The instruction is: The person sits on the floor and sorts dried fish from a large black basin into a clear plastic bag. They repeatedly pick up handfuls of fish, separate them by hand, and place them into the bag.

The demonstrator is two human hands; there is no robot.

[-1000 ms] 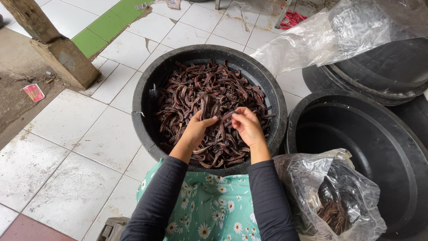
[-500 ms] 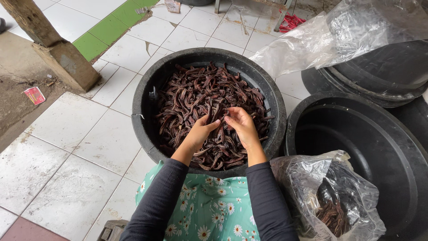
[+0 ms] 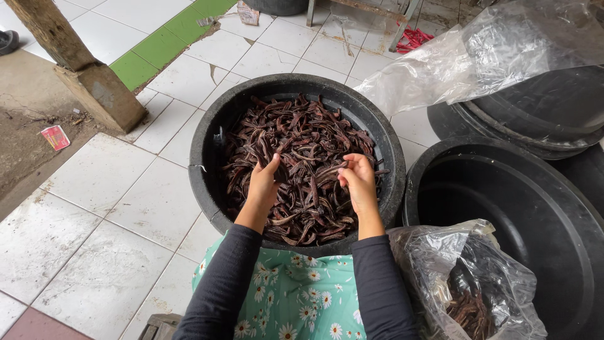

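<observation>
— Pods (image 3: 302, 145), dark brown and curled, are filling the round black tub (image 3: 207, 151) that is sitting on the white tiled floor (image 3: 119, 182). Where are the hands sitting against them?

— Both are resting on the near half of the heap. The left hand (image 3: 263, 186) is lying on the pile with its thumb pointing up and its fingers curling down into the pods; it is closing loosely on a few of them, though how many I cannot tell. The right hand (image 3: 358, 181) is bending over the pile just beside it, fingertips pinching one long pod (image 3: 327, 170) that is stretching out toward the left hand.

— So the pods are lying under and ahead of the hands?

— Yes, beneath both palms and spreading away toward the far rim (most of the heap is lying beyond the fingers). Dark sleeves are running back to a green flowered garment (image 3: 289, 296) at the near rim.

— What is sitting around the tub?

— An empty black tub (image 3: 503, 226) is standing close on the right, and a clear plastic bag (image 3: 472, 283) holding more dark pods is slumping against its near side. Further right, stacked black tubs (image 3: 541, 113) are lying partly under a sheet of clear plastic (image 3: 478, 56). A wooden post (image 3: 75, 63) is rising at the upper left.
</observation>
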